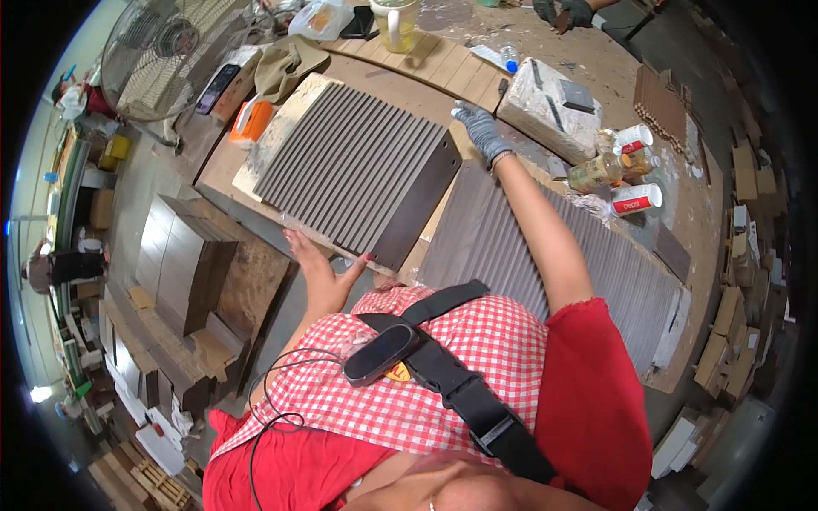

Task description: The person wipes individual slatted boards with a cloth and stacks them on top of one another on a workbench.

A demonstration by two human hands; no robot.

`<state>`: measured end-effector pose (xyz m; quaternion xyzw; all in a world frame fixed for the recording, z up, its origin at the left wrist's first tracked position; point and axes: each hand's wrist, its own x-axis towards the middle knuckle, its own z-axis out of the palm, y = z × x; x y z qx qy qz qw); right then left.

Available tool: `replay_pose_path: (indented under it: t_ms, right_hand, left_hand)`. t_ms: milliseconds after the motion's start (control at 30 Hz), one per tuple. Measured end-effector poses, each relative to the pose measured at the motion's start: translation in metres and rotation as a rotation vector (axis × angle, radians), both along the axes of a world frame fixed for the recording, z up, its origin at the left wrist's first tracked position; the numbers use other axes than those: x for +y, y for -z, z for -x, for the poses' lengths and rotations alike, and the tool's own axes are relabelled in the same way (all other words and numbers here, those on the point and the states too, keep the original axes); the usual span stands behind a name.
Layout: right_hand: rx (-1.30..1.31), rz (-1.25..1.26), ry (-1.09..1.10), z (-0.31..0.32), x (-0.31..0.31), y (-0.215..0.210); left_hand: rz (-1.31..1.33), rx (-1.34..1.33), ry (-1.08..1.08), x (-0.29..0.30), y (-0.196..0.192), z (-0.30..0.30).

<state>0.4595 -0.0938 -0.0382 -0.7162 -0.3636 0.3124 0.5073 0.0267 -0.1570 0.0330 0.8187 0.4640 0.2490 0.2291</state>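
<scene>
In front of me a row of dark brown panels [358, 162] lies fanned in overlapping steps on a pale board [271, 162]. The nearest panel shows small holes by its corners. My left hand [324, 271] is bare and spread, its fingers and thumb against the near edge of this row. Beyond the row's far right corner is my right hand [479, 132], in a grey glove with its fingers stretched out; nothing shows in it. Under my right forearm a longer row of grey-brown panels [494, 230] runs off to the right.
Bottles [596, 173] and red-and-white cups [630, 200] stand right of a wrapped white block [550, 111]. A mug [394, 25] sits at the back, a fan [175, 43] at the far left. Stacked panels [183, 264] fill a lower platform leftward. Another person's gloved hands [567, 12] show at the top.
</scene>
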Motion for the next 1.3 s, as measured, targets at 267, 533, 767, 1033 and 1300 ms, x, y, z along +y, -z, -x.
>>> replay_pose_path:
  t_ms: [267, 533, 767, 1033, 1300]
  right_hand:
    - [-0.202, 0.258, -0.335, 0.043, 0.049, -0.021]
    - [0.033, 0.384, -0.284, 0.066, 0.04, -0.054]
    - [0.126, 0.403, -0.205, 0.075, 0.038, -0.059]
    - [0.448, -0.146, 0.13, -0.006, 0.019, -0.029]
    - [-0.253, 0.053, 0.414, -0.008, -0.249, -0.067]
  left_hand:
    - [0.547, 0.2, -0.056, -0.012, 0.041, -0.024]
    - [0.599, 0.107, -0.093, -0.012, 0.055, -0.029]
    - [0.588, 0.074, -0.091, -0.013, 0.049, -0.025]
    - [0.458, -0.015, -0.075, 0.005, 0.003, 0.001]
    - [0.13, -0.545, 0.458, 0.047, -0.055, -0.078]
